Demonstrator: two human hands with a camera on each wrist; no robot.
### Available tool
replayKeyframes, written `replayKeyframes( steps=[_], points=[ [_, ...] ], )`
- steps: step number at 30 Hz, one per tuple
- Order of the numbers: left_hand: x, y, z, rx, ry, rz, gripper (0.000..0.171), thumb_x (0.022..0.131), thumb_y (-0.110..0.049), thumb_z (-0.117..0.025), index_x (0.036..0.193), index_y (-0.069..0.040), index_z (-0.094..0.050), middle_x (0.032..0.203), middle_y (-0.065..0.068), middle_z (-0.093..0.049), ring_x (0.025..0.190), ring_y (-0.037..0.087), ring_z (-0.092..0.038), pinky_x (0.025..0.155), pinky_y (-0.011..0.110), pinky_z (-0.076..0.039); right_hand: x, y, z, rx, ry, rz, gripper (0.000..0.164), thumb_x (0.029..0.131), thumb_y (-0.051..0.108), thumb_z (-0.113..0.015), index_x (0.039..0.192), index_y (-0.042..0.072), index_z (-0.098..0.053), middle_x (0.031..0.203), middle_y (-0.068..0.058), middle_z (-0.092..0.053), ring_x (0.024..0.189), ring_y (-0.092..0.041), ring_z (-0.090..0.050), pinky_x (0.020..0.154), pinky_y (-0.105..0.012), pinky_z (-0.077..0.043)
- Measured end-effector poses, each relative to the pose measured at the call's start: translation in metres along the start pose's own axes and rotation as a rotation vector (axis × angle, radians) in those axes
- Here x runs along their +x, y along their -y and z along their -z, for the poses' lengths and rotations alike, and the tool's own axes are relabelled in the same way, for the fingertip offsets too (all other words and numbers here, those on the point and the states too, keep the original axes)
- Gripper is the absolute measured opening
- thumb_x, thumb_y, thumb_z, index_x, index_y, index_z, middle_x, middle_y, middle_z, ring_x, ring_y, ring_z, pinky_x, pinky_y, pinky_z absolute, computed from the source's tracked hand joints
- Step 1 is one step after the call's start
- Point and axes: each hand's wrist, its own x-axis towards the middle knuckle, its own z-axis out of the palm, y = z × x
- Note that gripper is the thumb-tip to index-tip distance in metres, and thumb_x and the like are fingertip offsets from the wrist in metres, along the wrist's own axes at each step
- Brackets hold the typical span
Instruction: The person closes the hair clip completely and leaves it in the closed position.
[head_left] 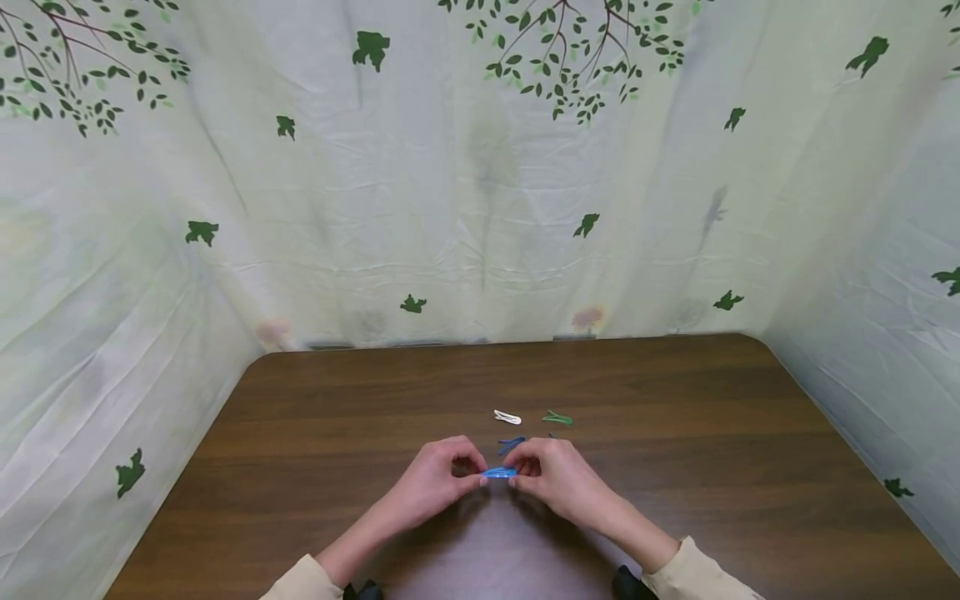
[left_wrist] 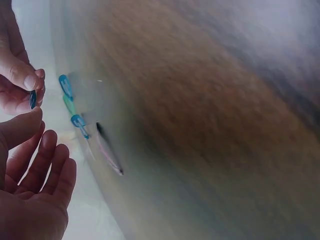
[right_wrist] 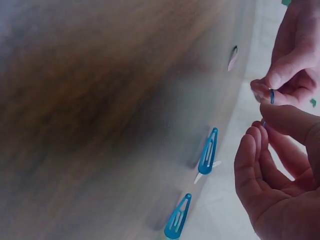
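Note:
A bright blue snap hair clip (head_left: 498,472) is held level between my two hands, low over the table at the centre of the head view. My left hand (head_left: 437,482) pinches its left end between thumb and fingertips. From the other side, my right hand (head_left: 561,482) pinches the right end the same way. In both wrist views the clip shows as a thin dark blue edge between the fingertips. Just beyond the hands lies a darker blue hair clip (head_left: 512,445). Another blue clip (right_wrist: 177,217) is mostly hidden behind my right hand in the head view.
Farther back on the brown wooden table (head_left: 337,400) lie a white hair clip (head_left: 507,417) and a green hair clip (head_left: 558,417), side by side. A leaf-patterned cloth (head_left: 465,183) hangs along the table's back and sides.

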Motion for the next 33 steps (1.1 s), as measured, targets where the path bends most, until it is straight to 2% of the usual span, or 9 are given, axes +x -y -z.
replayKeyframes(
  steps=[8, 14, 24, 33],
  points=[
    [0.003, 0.008, -0.003, 0.069, 0.030, 0.007, 0.014, 0.079, -0.007, -0.080, 0.081, -0.018, -0.071, 0.082, -0.012, -0.063, 0.083, 0.007, -0.060, 0.076, 0.028, -0.049, 0.007, -0.004, -0.001, -0.018, 0.043, -0.018, 0.012, 0.082, 0.006, -0.077, 0.090, 0.014, -0.073, 0.072, 0.013, -0.061, 0.065, -0.003, -0.058, 0.060, -0.023, -0.048],
    [0.005, 0.011, -0.003, 0.079, 0.062, 0.015, 0.013, 0.079, -0.009, -0.081, 0.080, -0.018, -0.071, 0.082, -0.012, -0.062, 0.083, 0.008, -0.059, 0.077, 0.029, -0.048, 0.010, -0.008, -0.003, -0.003, 0.080, -0.041, 0.010, 0.082, 0.007, -0.077, 0.088, 0.014, -0.073, 0.070, 0.013, -0.063, 0.064, -0.003, -0.058, 0.058, -0.023, -0.047],
    [0.008, 0.020, -0.004, 0.138, 0.122, -0.024, 0.014, 0.078, -0.008, -0.081, 0.078, -0.017, -0.069, 0.080, -0.011, -0.061, 0.083, 0.011, -0.058, 0.075, 0.028, -0.046, 0.015, -0.016, -0.007, 0.001, 0.128, -0.049, 0.011, 0.080, 0.008, -0.079, 0.087, 0.014, -0.073, 0.069, 0.013, -0.062, 0.064, -0.002, -0.057, 0.059, -0.023, -0.046],
    [0.011, 0.025, -0.007, 0.134, 0.130, 0.006, 0.013, 0.077, -0.011, -0.082, 0.077, -0.017, -0.071, 0.079, -0.010, -0.060, 0.081, 0.011, -0.055, 0.072, 0.026, -0.043, 0.016, -0.020, -0.007, 0.009, 0.130, -0.043, 0.013, 0.078, 0.007, -0.080, 0.086, 0.013, -0.073, 0.069, 0.011, -0.063, 0.064, -0.003, -0.057, 0.059, -0.023, -0.046]
  ],
)
